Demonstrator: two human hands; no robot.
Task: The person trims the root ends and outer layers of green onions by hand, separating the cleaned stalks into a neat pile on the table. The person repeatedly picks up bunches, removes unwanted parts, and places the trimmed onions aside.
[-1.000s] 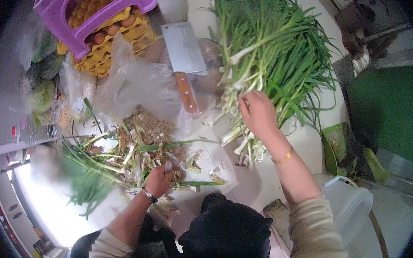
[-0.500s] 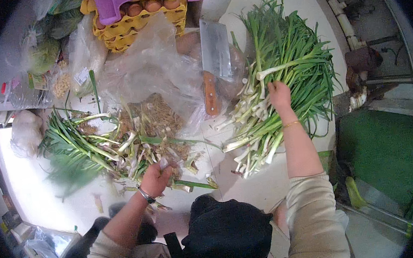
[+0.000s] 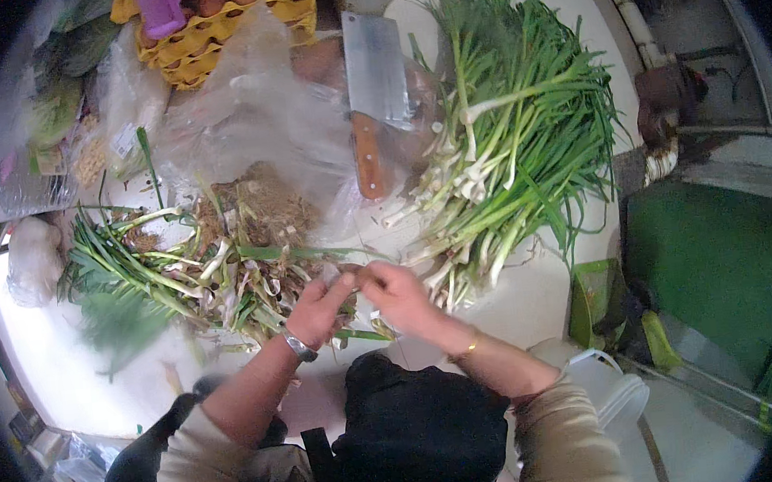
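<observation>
Scallion (image 3: 352,271) pinched between hands, left (image 3: 318,307), right (image 3: 400,295); grip apparently fingertip.

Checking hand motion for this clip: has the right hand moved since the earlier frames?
Yes. The right hand has left the pile of green onions and come in toward the body, meeting the left hand below the cleaver.

Your two hands, left hand (image 3: 319,309) and right hand (image 3: 400,297), one cleaver (image 3: 375,95) with a wooden handle, one heap of untrimmed spring onions (image 3: 515,138), one pile of trimmings (image 3: 222,255), one yellow egg tray (image 3: 212,31), one wristwatch (image 3: 299,345), one bracelet (image 3: 465,351), stalks too many to count.
</observation>
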